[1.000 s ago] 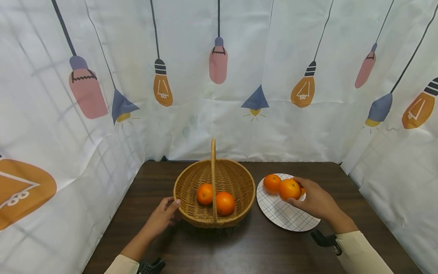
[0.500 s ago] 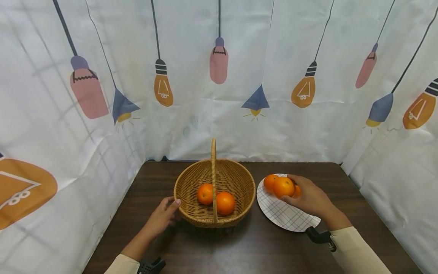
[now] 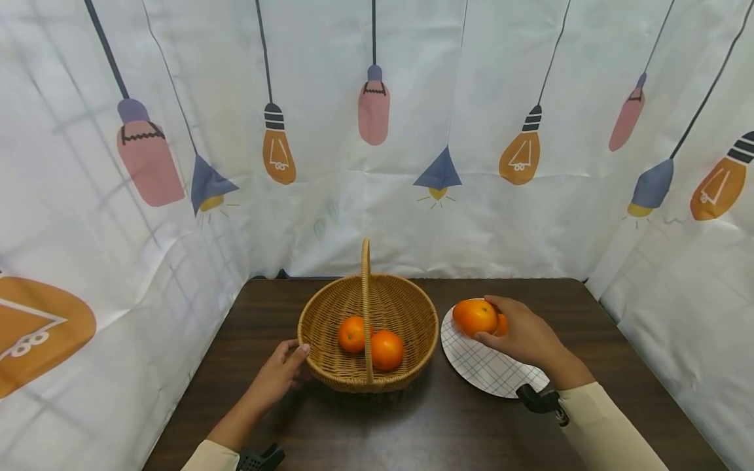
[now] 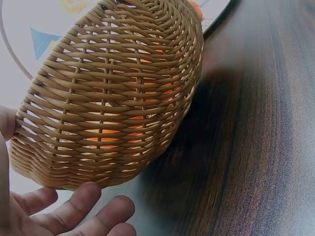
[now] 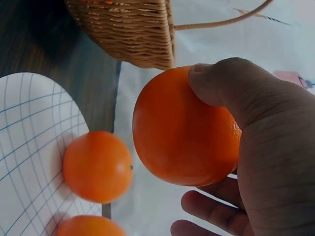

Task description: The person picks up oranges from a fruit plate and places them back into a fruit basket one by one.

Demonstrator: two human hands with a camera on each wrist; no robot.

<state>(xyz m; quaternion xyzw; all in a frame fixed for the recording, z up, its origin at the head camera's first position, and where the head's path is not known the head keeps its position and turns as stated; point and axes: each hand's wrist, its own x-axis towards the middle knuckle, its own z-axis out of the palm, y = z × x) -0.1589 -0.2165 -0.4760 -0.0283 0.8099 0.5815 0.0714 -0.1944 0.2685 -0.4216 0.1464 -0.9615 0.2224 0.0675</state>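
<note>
In the head view my right hand (image 3: 524,333) grips an orange (image 3: 478,318), thumb on the near side, held over the back of a white plate (image 3: 497,376) with blue grid lines. The right wrist view shows this orange raised above the plate. Two more oranges lie on the plate, a nearer orange (image 5: 97,166) and another orange (image 5: 89,227) cut by the frame's edge. My left hand (image 3: 277,374) holds the left rim of a wicker basket (image 3: 412,297), thumb at the rim and fingers below outside. Inside the basket rest an orange (image 3: 352,334) and a second orange (image 3: 387,350).
The basket's tall arched handle (image 3: 366,294) crosses its middle. Both basket and plate stand on a dark wooden table (image 3: 436,425). A white curtain (image 3: 330,222) printed with lamps hangs behind the table and along both sides.
My right hand has moved left with the orange, across the plate toward the basket; the held orange now overlaps the plate's left orange in the head view. The left hand and basket have stayed put.
</note>
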